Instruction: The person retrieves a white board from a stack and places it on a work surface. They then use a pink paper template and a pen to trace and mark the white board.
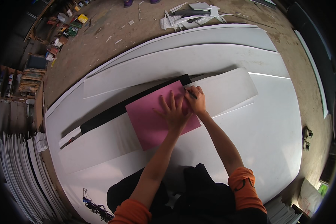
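Note:
A pink rectangular sheet (148, 125) lies aslant across a long white strip (229, 86) and partly over a black strip (108, 116). Flat on the pink sheet, with fingers spread, rests my left hand (176, 115). My right hand (198, 102) grips a dark pen (192, 95) at the sheet's right edge, close to its far right corner. Its tip is near the border between pink and white; whether it touches cannot be made out. Both orange-sleeved forearms reach in from below.
Large white panels (261, 134) are layered beneath everything. Offcuts (198, 16) lie piled on the floor beyond. Stacked sheets (22, 175) stand at the left, below wooden shelving (30, 80). Tangled dark cords (95, 208) lie near my left knee. A pair of shoes (307, 139) sits at the right.

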Available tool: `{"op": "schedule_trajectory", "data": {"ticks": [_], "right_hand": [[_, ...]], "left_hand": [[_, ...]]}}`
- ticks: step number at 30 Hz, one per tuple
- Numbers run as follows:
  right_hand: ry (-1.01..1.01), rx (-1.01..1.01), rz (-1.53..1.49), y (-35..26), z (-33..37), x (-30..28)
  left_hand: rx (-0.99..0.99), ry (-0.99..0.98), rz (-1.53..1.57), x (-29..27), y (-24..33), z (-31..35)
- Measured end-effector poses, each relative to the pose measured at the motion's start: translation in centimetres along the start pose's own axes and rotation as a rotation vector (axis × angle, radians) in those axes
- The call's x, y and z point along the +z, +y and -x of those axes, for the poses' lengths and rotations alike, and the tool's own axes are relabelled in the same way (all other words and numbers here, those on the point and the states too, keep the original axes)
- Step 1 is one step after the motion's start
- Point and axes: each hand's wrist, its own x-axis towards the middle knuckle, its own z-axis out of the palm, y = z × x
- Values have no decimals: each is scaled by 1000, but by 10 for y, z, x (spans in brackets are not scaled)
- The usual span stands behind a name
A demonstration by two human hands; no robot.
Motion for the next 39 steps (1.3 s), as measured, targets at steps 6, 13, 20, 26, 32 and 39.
{"op": "schedule_trajectory", "data": {"ticks": [6,13,20,26,32,39], "right_hand": [[-33,27,-19,2,12,-11],[-22,-42,-15,5,29,-22],[-68,-39,17,8,47,-36],[-93,1,1,2,64,-49],[-115,-32,27,1,78,-61],[-130,-6,2,-1,93,-72]], "left_hand": [[16,44,-10,3,-1,1],[15,42,21,0,1,0],[22,17,34,-3,2,2],[11,3,37,-4,0,2],[17,2,27,-5,1,2],[-4,-30,65,-5,1,3]]}}
